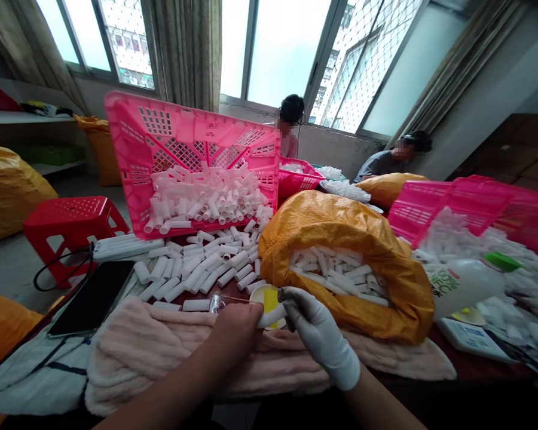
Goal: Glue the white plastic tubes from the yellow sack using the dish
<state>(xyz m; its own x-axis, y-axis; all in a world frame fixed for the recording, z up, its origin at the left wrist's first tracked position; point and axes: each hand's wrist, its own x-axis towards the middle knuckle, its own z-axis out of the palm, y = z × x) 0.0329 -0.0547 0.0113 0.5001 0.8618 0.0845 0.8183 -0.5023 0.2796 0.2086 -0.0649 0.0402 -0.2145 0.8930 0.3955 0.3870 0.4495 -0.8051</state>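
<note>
My left hand [237,328], bare, is closed around one end of a short white tube [272,316]. A thin stick and a clear plastic piece [217,301] show at its far side; whether they are held I cannot tell. My right hand [316,331] wears a white glove, darkened at the fingertips, and pinches the tube's other end. Behind the tube stands a small round dish [256,295] with something yellow in it. Many loose white tubes [197,278] lie beyond my left hand. An orange sack [336,218] beyond my right hand holds more tubes.
A tilted pink crate [121,149] full of tubes stands behind the loose ones. Pink plush cloth [161,340] lies under my forearms. A phone [94,298] is at left; a bottle [468,280] and a white device [473,340] are at right. Two people sit across.
</note>
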